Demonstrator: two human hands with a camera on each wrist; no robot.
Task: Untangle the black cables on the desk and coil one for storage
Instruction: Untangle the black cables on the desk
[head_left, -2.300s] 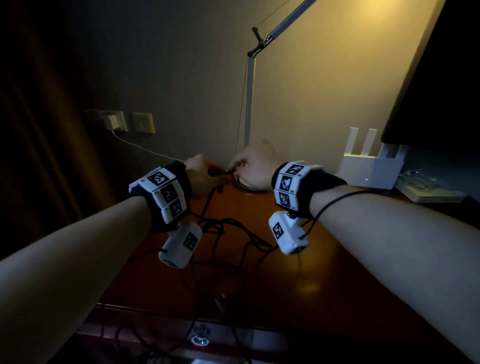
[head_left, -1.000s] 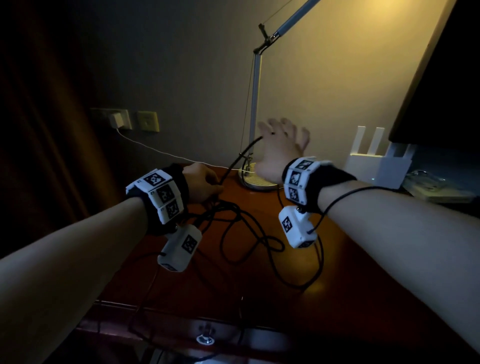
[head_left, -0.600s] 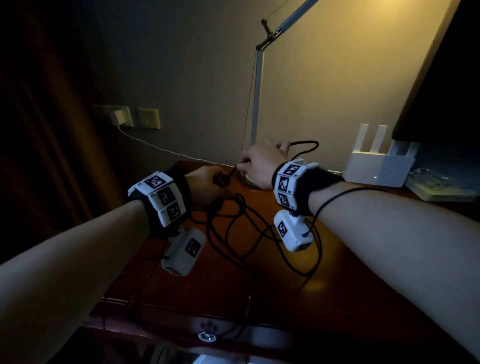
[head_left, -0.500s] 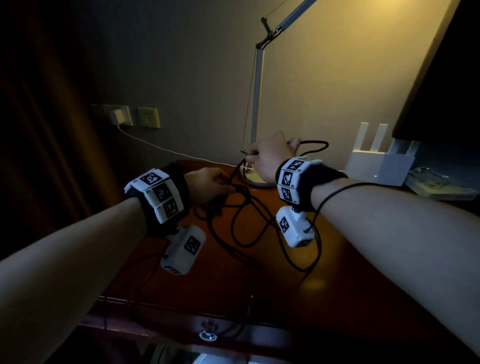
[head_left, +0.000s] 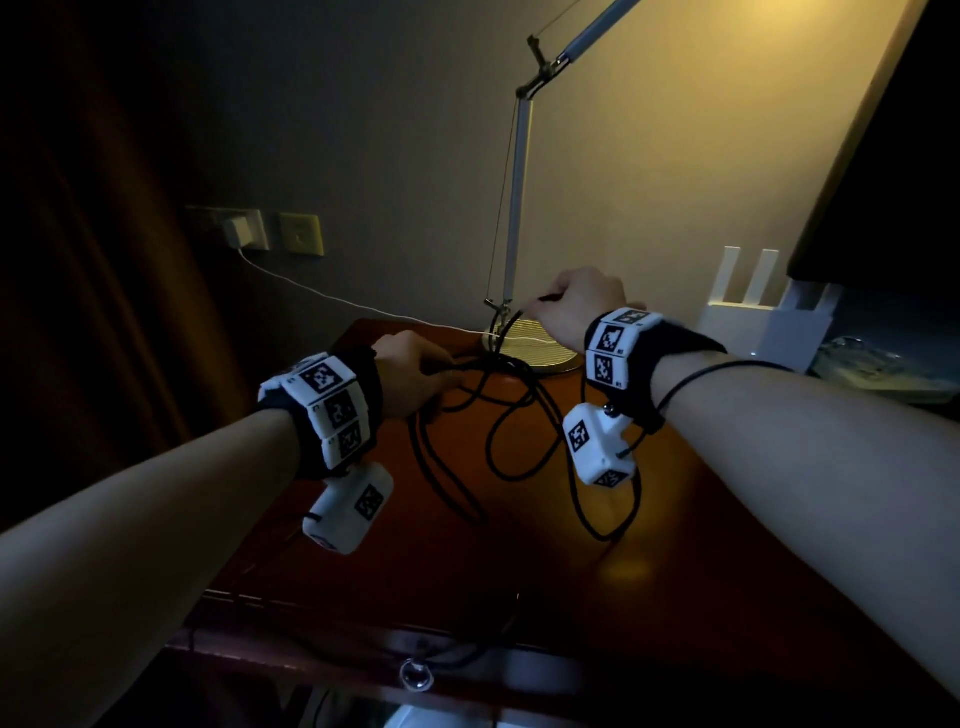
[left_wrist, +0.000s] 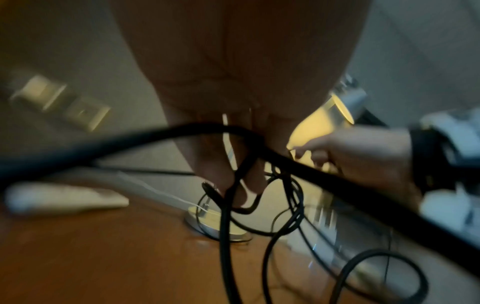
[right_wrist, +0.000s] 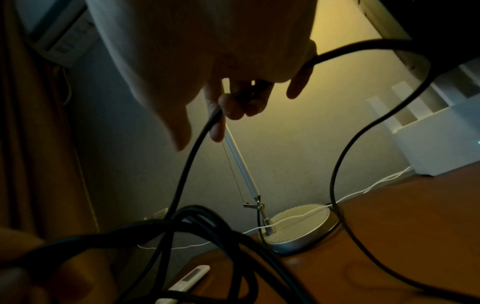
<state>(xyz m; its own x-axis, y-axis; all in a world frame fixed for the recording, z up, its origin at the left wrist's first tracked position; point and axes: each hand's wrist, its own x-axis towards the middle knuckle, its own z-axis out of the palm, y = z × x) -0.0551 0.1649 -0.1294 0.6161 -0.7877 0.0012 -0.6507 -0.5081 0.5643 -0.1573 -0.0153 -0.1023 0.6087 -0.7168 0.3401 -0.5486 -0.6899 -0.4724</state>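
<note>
Several loops of black cable (head_left: 489, 451) lie tangled on the red-brown desk (head_left: 519, 571). My left hand (head_left: 434, 376) is at the desk's back left and grips a bunch of strands where they cross; in the left wrist view the fingers (left_wrist: 253, 181) curl round the cable (left_wrist: 224, 226). My right hand (head_left: 545, 306) is raised over the lamp base and pinches one strand. In the right wrist view that cable (right_wrist: 187, 164) runs from the fingertips (right_wrist: 231, 102) down to the tangle by my left hand (right_wrist: 23, 267).
A desk lamp (head_left: 530, 348) stands at the back, with a thin white charger cable (head_left: 332, 296) running over its base to a wall socket (head_left: 234, 228). A white router (head_left: 763, 322) sits at the right. A slim white device (right_wrist: 189, 281) lies at the desk's left edge.
My right hand came back from the lamp to my left hand, took a strand and drew it up and to the right. The loops on the desk shifted; my left hand stayed put.
</note>
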